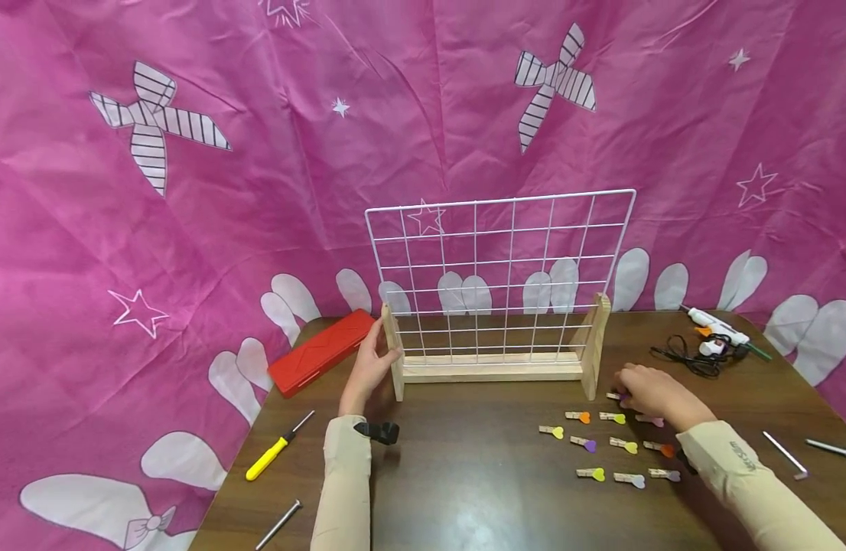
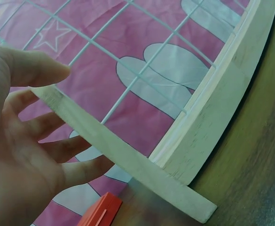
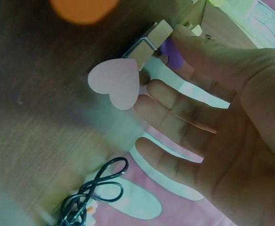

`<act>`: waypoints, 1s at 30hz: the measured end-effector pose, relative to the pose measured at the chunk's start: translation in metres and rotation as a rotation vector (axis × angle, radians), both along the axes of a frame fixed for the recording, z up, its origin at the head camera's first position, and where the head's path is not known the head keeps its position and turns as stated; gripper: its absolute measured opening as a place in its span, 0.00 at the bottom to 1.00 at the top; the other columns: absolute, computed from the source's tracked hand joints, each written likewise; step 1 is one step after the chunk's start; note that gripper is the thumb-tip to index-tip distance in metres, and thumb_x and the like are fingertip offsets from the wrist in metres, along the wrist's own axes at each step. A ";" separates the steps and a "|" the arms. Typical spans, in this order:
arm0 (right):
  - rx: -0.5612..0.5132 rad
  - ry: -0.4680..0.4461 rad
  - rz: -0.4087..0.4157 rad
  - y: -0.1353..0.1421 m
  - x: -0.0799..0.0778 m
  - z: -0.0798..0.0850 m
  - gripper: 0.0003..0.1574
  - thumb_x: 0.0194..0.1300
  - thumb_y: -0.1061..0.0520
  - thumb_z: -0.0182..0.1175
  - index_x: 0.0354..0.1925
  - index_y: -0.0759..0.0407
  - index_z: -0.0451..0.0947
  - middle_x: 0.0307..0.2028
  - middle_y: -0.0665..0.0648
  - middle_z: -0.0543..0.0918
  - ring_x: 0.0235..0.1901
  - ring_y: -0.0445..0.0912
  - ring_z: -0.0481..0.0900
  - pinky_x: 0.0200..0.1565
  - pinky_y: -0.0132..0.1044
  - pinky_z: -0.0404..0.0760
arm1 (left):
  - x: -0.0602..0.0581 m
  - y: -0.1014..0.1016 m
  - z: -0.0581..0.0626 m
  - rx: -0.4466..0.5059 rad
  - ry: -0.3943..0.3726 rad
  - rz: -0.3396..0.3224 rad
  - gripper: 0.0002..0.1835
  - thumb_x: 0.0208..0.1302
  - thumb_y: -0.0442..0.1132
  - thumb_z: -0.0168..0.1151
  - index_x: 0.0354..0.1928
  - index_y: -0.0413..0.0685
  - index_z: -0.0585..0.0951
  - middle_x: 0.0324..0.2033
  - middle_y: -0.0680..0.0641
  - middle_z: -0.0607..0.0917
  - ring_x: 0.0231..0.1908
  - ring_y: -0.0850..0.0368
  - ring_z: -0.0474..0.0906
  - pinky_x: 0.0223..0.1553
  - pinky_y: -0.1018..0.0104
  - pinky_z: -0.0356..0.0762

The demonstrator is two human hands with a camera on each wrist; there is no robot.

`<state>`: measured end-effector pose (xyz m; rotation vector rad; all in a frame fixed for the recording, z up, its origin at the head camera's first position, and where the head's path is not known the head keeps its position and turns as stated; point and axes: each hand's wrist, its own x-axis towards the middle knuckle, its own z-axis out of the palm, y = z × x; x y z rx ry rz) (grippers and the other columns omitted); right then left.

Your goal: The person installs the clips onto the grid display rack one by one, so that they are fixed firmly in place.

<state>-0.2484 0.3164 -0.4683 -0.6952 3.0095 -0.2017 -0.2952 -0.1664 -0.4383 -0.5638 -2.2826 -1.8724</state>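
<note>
A white wire grid point(image 1: 495, 287) stands upright in a wooden base with two side posts. My left hand point(image 1: 370, 367) holds the left wooden post point(image 2: 123, 155), thumb on one side and fingers on the other. At the right, my right hand point(image 1: 657, 394) is over the table and pinches a small wooden clothespin with a purple heart point(image 3: 173, 54) between thumb and index finger. Just beside those fingers lies a pink-heart clothespin point(image 3: 116, 82). Several more heart clothespins lie in loose rows, among them an orange one point(image 1: 584, 418) and a yellow one point(image 1: 556, 432).
A red case point(image 1: 323, 352) lies behind my left hand. Nearer are a yellow screwdriver point(image 1: 268, 461) and a metal bolt point(image 1: 278, 526). At the back right sits a white glue gun point(image 1: 717, 325) with a coiled black cord point(image 1: 694, 360). Two more bolts, one of them here point(image 1: 829, 448), lie far right.
</note>
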 end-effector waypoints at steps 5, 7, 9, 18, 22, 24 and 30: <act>0.010 0.008 -0.010 0.002 0.000 0.001 0.13 0.46 0.65 0.67 0.22 0.55 0.70 0.24 0.50 0.69 0.22 0.45 0.68 0.23 0.40 0.68 | 0.000 0.004 -0.002 -0.010 -0.001 0.005 0.36 0.56 0.21 0.55 0.67 0.34 0.55 0.61 0.31 0.65 0.61 0.36 0.62 0.58 0.44 0.61; 0.004 -0.002 -0.008 0.002 0.000 0.001 0.14 0.46 0.65 0.67 0.22 0.55 0.70 0.23 0.50 0.69 0.22 0.45 0.68 0.23 0.39 0.67 | 0.000 0.005 -0.002 -0.011 -0.007 0.004 0.36 0.56 0.21 0.55 0.67 0.34 0.56 0.61 0.31 0.65 0.61 0.37 0.62 0.59 0.45 0.62; -0.012 -0.015 -0.018 0.003 0.000 0.001 0.15 0.47 0.63 0.67 0.20 0.54 0.69 0.22 0.49 0.68 0.21 0.43 0.67 0.22 0.38 0.67 | 0.001 0.005 -0.002 -0.019 -0.011 0.005 0.36 0.56 0.21 0.55 0.67 0.33 0.56 0.61 0.31 0.65 0.61 0.38 0.62 0.60 0.47 0.61; -0.145 0.028 -0.071 0.011 -0.002 0.011 0.10 0.46 0.59 0.67 0.20 0.52 0.73 0.18 0.45 0.73 0.19 0.40 0.69 0.20 0.38 0.68 | 0.005 0.002 -0.004 -0.013 -0.026 0.007 0.35 0.56 0.20 0.55 0.67 0.32 0.55 0.61 0.29 0.64 0.62 0.35 0.60 0.61 0.46 0.57; -0.195 0.089 -0.074 0.014 -0.001 0.025 0.09 0.43 0.61 0.66 0.20 0.54 0.74 0.17 0.44 0.74 0.18 0.40 0.69 0.21 0.37 0.69 | 0.005 0.002 -0.004 -0.013 -0.013 0.009 0.35 0.57 0.21 0.55 0.67 0.31 0.55 0.61 0.29 0.64 0.62 0.36 0.60 0.61 0.45 0.57; -0.210 0.114 -0.081 0.015 0.001 0.032 0.09 0.42 0.62 0.65 0.20 0.53 0.73 0.16 0.44 0.74 0.18 0.40 0.68 0.21 0.36 0.68 | 0.005 0.001 -0.004 -0.014 -0.007 0.009 0.35 0.56 0.20 0.54 0.67 0.31 0.55 0.61 0.29 0.64 0.62 0.36 0.60 0.61 0.45 0.57; -0.239 0.142 -0.092 0.017 0.008 0.054 0.11 0.42 0.62 0.65 0.20 0.52 0.71 0.15 0.43 0.73 0.17 0.39 0.66 0.21 0.34 0.65 | 0.007 0.003 -0.006 -0.009 -0.015 0.007 0.35 0.56 0.20 0.54 0.67 0.33 0.56 0.61 0.29 0.64 0.61 0.36 0.61 0.60 0.45 0.59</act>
